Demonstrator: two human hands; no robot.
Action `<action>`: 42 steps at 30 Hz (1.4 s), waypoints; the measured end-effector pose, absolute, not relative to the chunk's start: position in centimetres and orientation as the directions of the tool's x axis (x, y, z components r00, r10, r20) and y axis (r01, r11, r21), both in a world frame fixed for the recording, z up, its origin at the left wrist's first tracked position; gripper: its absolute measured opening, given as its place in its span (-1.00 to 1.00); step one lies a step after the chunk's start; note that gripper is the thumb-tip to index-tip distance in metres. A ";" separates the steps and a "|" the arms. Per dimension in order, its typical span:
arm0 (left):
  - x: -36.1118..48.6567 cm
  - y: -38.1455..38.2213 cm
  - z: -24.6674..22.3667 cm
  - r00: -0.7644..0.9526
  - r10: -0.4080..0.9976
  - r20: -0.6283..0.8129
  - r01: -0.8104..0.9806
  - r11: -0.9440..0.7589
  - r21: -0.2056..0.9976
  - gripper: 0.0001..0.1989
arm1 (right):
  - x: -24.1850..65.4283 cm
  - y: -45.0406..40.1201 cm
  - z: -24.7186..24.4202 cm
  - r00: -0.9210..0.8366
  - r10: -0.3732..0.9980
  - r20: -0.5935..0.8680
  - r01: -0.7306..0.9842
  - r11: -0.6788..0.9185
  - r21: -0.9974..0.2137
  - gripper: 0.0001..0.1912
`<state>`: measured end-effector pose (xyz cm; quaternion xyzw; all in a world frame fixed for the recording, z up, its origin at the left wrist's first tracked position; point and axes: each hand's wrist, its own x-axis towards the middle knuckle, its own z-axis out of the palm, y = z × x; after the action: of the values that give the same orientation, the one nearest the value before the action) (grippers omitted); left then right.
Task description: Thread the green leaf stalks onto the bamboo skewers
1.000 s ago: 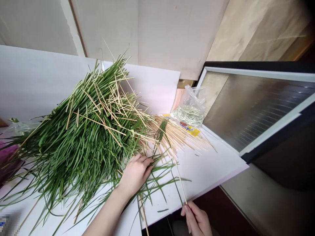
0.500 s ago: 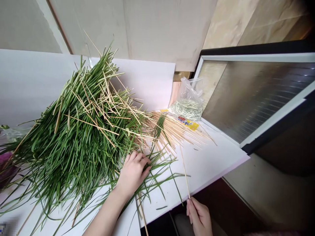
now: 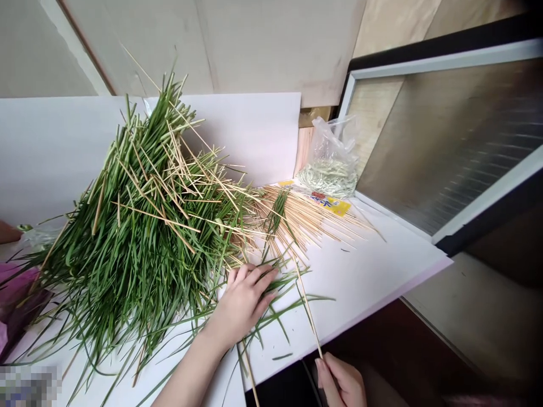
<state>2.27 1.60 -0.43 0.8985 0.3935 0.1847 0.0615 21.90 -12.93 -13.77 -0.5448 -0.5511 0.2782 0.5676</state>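
My left hand (image 3: 244, 299) lies palm down over loose green chives (image 3: 292, 308) near the front of the white table, fingers stretched out. Its palm side is hidden. In my right hand (image 3: 343, 381), at the table's front edge, a thin bamboo skewer (image 3: 311, 322) is pinched at its lower end. The skewer's far tip points away, beside the loose chives. A big heap of chives (image 3: 139, 254) fills the left of the table, with several skewers lying across it. Behind my left hand, many skewers (image 3: 303, 217) are spread out, a small chive bundle (image 3: 278, 213) on top.
A clear plastic bag (image 3: 328, 169) of pale green pieces stands at the back, beside a yellow printed wrapper (image 3: 337, 206). A framed ribbed panel (image 3: 424, 141) leans at the right. Something pink (image 3: 17, 288) is at the left edge. Another skewer (image 3: 250, 376) juts over the front edge.
My right hand's skewer tip has moved left, towards the loose chives. My left hand has shifted slightly right, and its fingers are more stretched out. The view has shifted a little.
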 end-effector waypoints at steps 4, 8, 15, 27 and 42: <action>2.7 1.6 -0.6 0.636 0.724 0.266 0.656 -0.689 0.307 -0.60 | 21.8 -12.8 -13.3 0.240 0.912 0.331 0.289 0.259 -0.922 -0.51; 2.8 1.6 -0.7 0.590 0.760 0.272 0.697 -0.650 0.304 -0.65 | 21.7 -12.9 -13.0 0.247 0.917 0.314 0.267 0.247 -0.932 -0.51; 3.0 1.5 -0.8 0.555 0.788 0.265 0.734 -0.614 0.290 -0.88 | 21.8 -13.0 -12.6 0.236 0.924 0.299 0.253 0.239 -0.938 -0.50; 3.1 1.2 -0.6 0.498 0.835 0.234 0.729 -0.549 0.409 -0.91 | 22.0 -13.3 -12.9 0.168 0.938 0.304 0.277 0.251 -0.927 -0.52; 0.8 1.7 1.5 0.265 0.958 0.106 -0.155 -0.066 0.986 -0.70 | 22.1 -13.5 -14.2 -0.003 0.946 0.324 0.348 0.305 -0.886 -0.54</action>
<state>0.81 1.74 1.55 0.5478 0.3667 0.4828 0.5765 22.11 -13.55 -14.22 -0.5055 -0.6402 0.3032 0.4927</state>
